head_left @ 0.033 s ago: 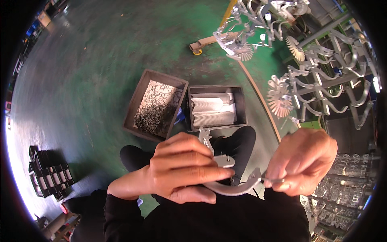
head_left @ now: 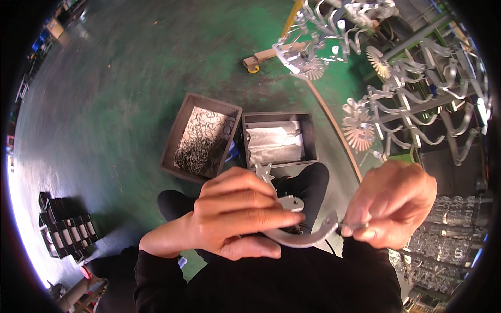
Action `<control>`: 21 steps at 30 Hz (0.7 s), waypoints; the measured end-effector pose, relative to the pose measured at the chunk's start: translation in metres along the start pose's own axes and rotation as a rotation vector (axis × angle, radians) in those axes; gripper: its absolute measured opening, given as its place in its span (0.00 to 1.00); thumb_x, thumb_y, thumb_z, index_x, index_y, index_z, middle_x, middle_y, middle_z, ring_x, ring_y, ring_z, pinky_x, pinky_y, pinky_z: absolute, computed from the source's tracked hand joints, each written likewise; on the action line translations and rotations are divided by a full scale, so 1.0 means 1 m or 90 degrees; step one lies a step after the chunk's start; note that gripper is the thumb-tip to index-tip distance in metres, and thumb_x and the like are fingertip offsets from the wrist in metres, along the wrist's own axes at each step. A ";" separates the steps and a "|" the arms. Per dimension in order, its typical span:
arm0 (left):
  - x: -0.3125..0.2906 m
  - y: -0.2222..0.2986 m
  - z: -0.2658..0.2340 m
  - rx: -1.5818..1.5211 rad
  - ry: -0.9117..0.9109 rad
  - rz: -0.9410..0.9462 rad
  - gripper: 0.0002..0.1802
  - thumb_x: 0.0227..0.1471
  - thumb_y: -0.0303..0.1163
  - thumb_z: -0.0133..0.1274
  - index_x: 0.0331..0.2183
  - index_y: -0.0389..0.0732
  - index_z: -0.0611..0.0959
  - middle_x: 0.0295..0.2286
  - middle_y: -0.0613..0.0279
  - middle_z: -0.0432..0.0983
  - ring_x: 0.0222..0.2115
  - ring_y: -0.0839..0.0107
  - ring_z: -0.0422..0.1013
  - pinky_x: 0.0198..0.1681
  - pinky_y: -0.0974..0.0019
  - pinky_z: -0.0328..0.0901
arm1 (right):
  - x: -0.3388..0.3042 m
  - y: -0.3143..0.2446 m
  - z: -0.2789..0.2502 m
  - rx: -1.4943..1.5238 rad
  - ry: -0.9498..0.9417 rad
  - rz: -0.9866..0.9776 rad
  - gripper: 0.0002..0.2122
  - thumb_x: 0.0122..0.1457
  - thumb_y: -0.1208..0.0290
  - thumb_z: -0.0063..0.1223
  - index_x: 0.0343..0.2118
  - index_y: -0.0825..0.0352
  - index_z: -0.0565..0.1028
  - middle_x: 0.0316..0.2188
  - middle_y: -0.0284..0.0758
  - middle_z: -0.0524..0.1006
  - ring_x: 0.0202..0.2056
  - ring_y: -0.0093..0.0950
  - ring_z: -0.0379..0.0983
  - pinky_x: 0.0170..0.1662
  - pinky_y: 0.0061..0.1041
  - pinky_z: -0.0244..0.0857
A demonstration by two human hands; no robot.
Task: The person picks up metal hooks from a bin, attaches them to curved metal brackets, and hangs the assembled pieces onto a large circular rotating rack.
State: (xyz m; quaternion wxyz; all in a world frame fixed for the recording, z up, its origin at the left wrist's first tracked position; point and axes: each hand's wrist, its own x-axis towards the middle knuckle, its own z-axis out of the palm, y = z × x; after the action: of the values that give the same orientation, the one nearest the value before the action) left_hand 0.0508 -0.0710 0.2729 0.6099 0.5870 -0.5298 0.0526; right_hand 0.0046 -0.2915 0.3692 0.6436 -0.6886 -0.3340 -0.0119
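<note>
Curved metal bracket (head_left: 307,242) between left hand (head_left: 237,216) and right hand (head_left: 392,206)
The left is curled firmly around it; the right pinches a small, blurred metal piece (head_left: 358,226) beside its tip. Likely a fitting step; next seems to call for lining the 2 up.

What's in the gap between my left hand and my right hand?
In the head view, a curved silvery metal piece bridges most of it, reaching from the left hand toward the right hand.
</note>
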 end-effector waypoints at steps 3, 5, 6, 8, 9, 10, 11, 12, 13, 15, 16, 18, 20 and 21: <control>0.052 0.026 -0.019 0.059 0.005 -0.021 0.30 0.42 0.55 0.55 0.32 0.33 0.81 0.26 0.57 0.76 0.29 0.62 0.70 0.31 0.62 0.65 | 0.022 -0.041 -0.003 -0.064 0.125 -0.013 0.12 0.41 0.88 0.56 0.30 0.76 0.67 0.22 0.42 0.71 0.20 0.28 0.73 0.23 0.22 0.70; 0.081 0.048 -0.028 0.134 0.028 -0.032 0.29 0.33 0.49 0.62 0.32 0.33 0.81 0.27 0.55 0.76 0.32 0.60 0.70 0.35 0.61 0.65 | 0.035 -0.060 0.004 -0.035 0.266 0.016 0.13 0.41 0.87 0.56 0.31 0.77 0.67 0.24 0.41 0.72 0.22 0.24 0.72 0.26 0.19 0.67; 0.097 0.058 -0.030 0.178 0.044 -0.034 0.29 0.30 0.46 0.65 0.32 0.33 0.81 0.28 0.55 0.76 0.33 0.59 0.70 0.37 0.61 0.64 | 0.042 -0.072 0.007 0.040 0.337 0.044 0.15 0.41 0.89 0.58 0.34 0.76 0.69 0.26 0.40 0.74 0.28 0.23 0.73 0.33 0.19 0.67; 0.123 0.082 -0.032 0.287 0.067 -0.032 0.27 0.27 0.42 0.67 0.31 0.35 0.80 0.30 0.58 0.76 0.35 0.60 0.70 0.44 0.56 0.60 | 0.057 -0.098 0.009 0.036 0.402 0.060 0.13 0.43 0.89 0.57 0.32 0.73 0.67 0.27 0.39 0.74 0.29 0.22 0.73 0.33 0.19 0.68; 0.136 0.093 -0.033 0.310 0.078 -0.041 0.26 0.28 0.41 0.66 0.31 0.36 0.80 0.30 0.59 0.76 0.35 0.61 0.70 0.46 0.55 0.58 | 0.064 -0.110 0.008 0.043 0.421 0.059 0.13 0.44 0.89 0.56 0.32 0.73 0.67 0.27 0.39 0.74 0.29 0.22 0.73 0.34 0.19 0.68; 0.147 0.104 -0.034 0.330 0.089 -0.050 0.24 0.29 0.40 0.66 0.30 0.36 0.80 0.29 0.61 0.76 0.35 0.62 0.71 0.47 0.54 0.57 | 0.071 -0.120 0.009 0.050 0.441 0.061 0.13 0.44 0.89 0.56 0.32 0.73 0.67 0.27 0.39 0.74 0.29 0.22 0.73 0.34 0.19 0.68; 0.158 0.113 -0.036 0.332 0.094 -0.056 0.23 0.30 0.39 0.66 0.30 0.37 0.79 0.29 0.61 0.76 0.35 0.62 0.71 0.48 0.54 0.56 | 0.077 -0.128 0.008 0.059 0.428 0.045 0.12 0.46 0.89 0.55 0.32 0.72 0.67 0.28 0.39 0.74 0.30 0.23 0.74 0.34 0.19 0.69; 0.168 0.120 -0.038 0.335 0.100 -0.063 0.22 0.31 0.38 0.66 0.30 0.37 0.79 0.29 0.61 0.76 0.35 0.63 0.71 0.49 0.53 0.56 | 0.087 -0.137 0.008 0.063 0.450 0.042 0.11 0.46 0.89 0.55 0.32 0.72 0.67 0.28 0.38 0.74 0.30 0.22 0.73 0.34 0.19 0.68; 0.180 0.129 -0.040 0.336 0.105 -0.065 0.21 0.31 0.37 0.66 0.29 0.38 0.79 0.29 0.61 0.76 0.35 0.63 0.71 0.49 0.53 0.55 | 0.095 -0.147 0.006 0.039 0.471 0.052 0.11 0.46 0.88 0.56 0.31 0.72 0.67 0.28 0.37 0.74 0.30 0.22 0.73 0.34 0.18 0.68; 0.202 0.146 -0.045 0.294 0.099 -0.104 0.19 0.33 0.34 0.65 0.30 0.36 0.78 0.29 0.59 0.75 0.35 0.63 0.71 0.49 0.55 0.55 | 0.107 -0.166 0.002 0.009 0.503 0.069 0.10 0.46 0.87 0.56 0.30 0.71 0.68 0.28 0.35 0.74 0.29 0.20 0.73 0.35 0.17 0.67; 0.210 0.152 -0.048 0.273 0.097 -0.117 0.19 0.33 0.33 0.64 0.30 0.35 0.78 0.29 0.59 0.75 0.34 0.62 0.71 0.48 0.56 0.56 | 0.112 -0.175 0.000 0.012 0.511 0.076 0.09 0.47 0.86 0.56 0.30 0.71 0.68 0.28 0.35 0.74 0.29 0.20 0.73 0.34 0.17 0.67; 0.227 0.158 -0.055 0.191 0.095 -0.134 0.18 0.34 0.32 0.64 0.30 0.34 0.78 0.29 0.57 0.75 0.33 0.62 0.71 0.46 0.58 0.58 | 0.124 -0.192 -0.006 0.017 0.527 0.093 0.09 0.47 0.85 0.56 0.30 0.71 0.68 0.27 0.35 0.74 0.29 0.20 0.73 0.34 0.17 0.67; 0.240 0.162 -0.061 0.177 0.096 -0.150 0.16 0.38 0.33 0.62 0.32 0.38 0.79 0.29 0.60 0.76 0.33 0.66 0.70 0.43 0.64 0.58 | 0.131 -0.200 -0.012 0.022 0.533 0.091 0.08 0.48 0.85 0.56 0.29 0.71 0.68 0.26 0.34 0.74 0.29 0.20 0.73 0.33 0.17 0.67; 0.247 0.164 -0.064 0.203 0.097 -0.136 0.15 0.39 0.32 0.61 0.32 0.38 0.79 0.29 0.60 0.76 0.33 0.66 0.70 0.44 0.64 0.57 | 0.135 -0.205 -0.015 0.030 0.530 0.086 0.08 0.48 0.85 0.56 0.29 0.71 0.68 0.26 0.34 0.74 0.29 0.20 0.73 0.33 0.17 0.67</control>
State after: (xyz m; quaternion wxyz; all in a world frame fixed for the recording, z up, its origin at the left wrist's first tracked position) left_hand 0.0821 -0.1093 0.5722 0.5496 0.7235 -0.4017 0.1147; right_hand 0.0177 -0.2555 0.6118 0.7385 -0.6305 0.0004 -0.2388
